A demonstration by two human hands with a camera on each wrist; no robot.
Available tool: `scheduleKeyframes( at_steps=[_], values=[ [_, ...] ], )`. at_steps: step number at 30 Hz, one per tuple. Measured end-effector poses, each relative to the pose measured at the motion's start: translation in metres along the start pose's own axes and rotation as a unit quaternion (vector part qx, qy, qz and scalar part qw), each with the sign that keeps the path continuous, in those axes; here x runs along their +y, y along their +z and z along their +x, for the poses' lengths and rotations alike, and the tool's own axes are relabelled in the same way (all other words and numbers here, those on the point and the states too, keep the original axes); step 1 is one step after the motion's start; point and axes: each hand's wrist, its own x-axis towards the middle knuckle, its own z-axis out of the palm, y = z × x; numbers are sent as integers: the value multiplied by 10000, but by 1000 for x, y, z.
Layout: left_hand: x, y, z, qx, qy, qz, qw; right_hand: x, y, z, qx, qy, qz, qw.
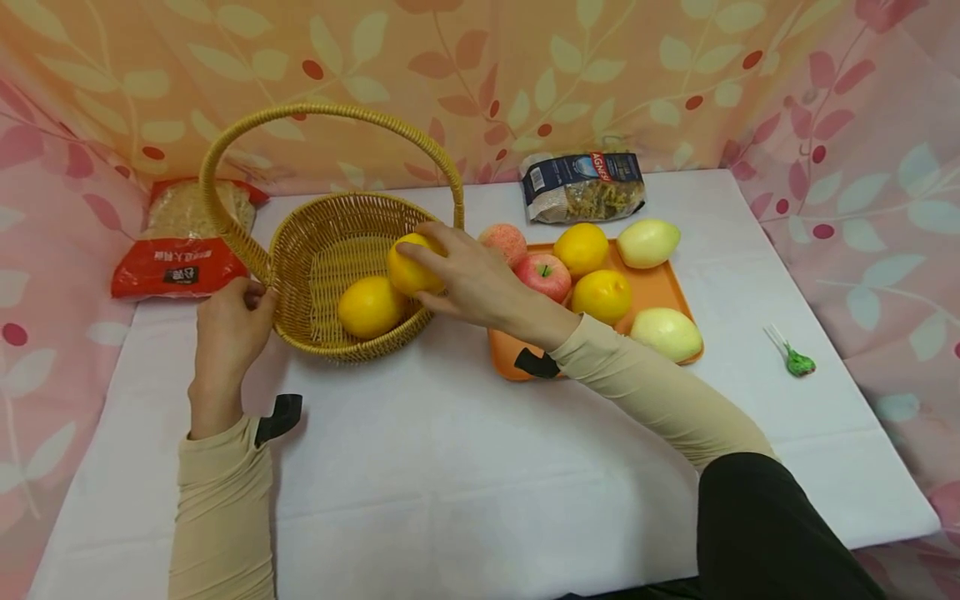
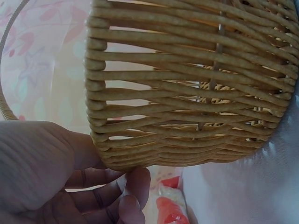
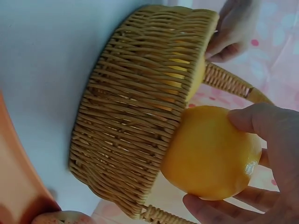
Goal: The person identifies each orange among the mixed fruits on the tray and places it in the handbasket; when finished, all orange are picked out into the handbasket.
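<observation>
A wicker basket (image 1: 315, 237) with a tall arched handle stands on the left half of the table. At its left rim, near the foot of the handle, my left hand (image 1: 232, 333) pinches the edge between thumb and fingers. My right hand (image 1: 480, 279) holds a yellow lemon (image 1: 407, 265) over the basket's right rim, thumb on one side and fingers on the other. Inside the basket lies another lemon (image 1: 371, 307), directly beside the held one. In the right wrist view, the held lemon (image 3: 210, 151) overlaps the basket's rim.
Right of the basket, an orange tray (image 1: 510, 362) carries lemons (image 1: 602, 297), reddish apples (image 1: 543, 277) and pale yellow-green fruits (image 1: 666, 333). A pasta bag (image 1: 583, 187) lies behind it. Behind my left hand is a red bag (image 1: 180, 254); a green lollipop (image 1: 799, 362) lies far right.
</observation>
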Motion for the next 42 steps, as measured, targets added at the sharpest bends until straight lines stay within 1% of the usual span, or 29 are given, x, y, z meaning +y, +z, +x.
scheduleKeyframes(
  at_steps=[5, 9, 14, 16, 19, 24, 32, 36, 42],
  values=[
    [0, 0, 0, 17, -2, -4, 10000, 0, 6, 3, -94, 187, -204, 9996],
    [1, 0, 0, -48, -42, -34, 10000, 0, 10, 5, -96, 258, -458, 9986],
    [0, 0, 1, -73, -73, -37, 9999, -1, 16, 8, -240, 233, -907, 9953],
    [0, 1, 1, -75, -68, -38, 9999, -1, 18, 9, -296, 203, -994, 9944],
    [0, 0, 1, -99, -72, -46, 9999, -1, 20, 11, -329, 237, -988, 9943],
    [0, 0, 0, -96, -74, -29, 9999, -1, 21, 14, -408, 416, -916, 9941],
    [-1, 1, -1, -122, -130, -41, 9998, -3, 28, 19, -588, 634, -1169, 9894],
    [-1, 1, -1, -74, -81, -47, 9999, -4, 30, 20, -606, 698, -1326, 9868],
    [-1, 0, 0, -32, -17, -39, 10000, -4, 32, 21, -603, 832, -1312, 9860]
  ],
)
